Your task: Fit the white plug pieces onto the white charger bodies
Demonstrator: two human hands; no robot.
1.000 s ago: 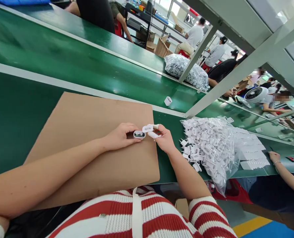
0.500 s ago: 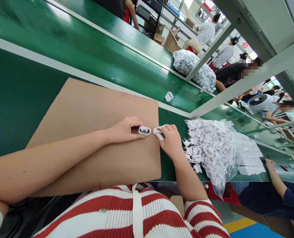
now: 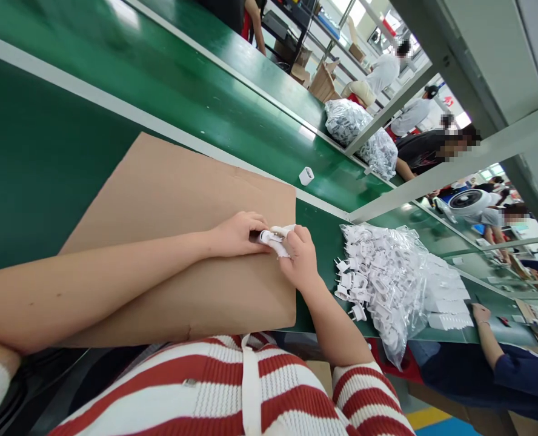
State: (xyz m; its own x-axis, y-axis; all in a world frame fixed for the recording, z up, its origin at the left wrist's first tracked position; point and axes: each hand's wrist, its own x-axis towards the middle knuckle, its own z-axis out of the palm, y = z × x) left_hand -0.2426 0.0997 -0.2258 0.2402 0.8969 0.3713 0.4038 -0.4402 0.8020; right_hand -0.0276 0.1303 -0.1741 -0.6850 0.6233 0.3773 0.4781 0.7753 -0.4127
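Over the brown cardboard sheet point(image 3: 196, 175), my left hand point(image 3: 239, 235) grips a small white housing point(image 3: 264, 237) between thumb and fingers. My right hand point(image 3: 300, 254) is closed on a white cloth-like piece point(image 3: 275, 243), which touches the open end of the housing. The inside of the housing is mostly hidden by this piece. Both hands are close together near the right edge of the cardboard.
Right of my hands lies a clear bag of white plug parts point(image 3: 382, 272), some loose, beside stacked white pieces point(image 3: 446, 290). A white housing point(image 3: 306, 176) stands beyond the pale rail. A metal post point(image 3: 396, 106) slants at right; a co-worker's hand point(image 3: 481, 313) is far right.
My right hand has moved left, bringing the white piece against the housing in my left hand. The housing's open end, visible before, is now largely covered. The view has shifted slightly.
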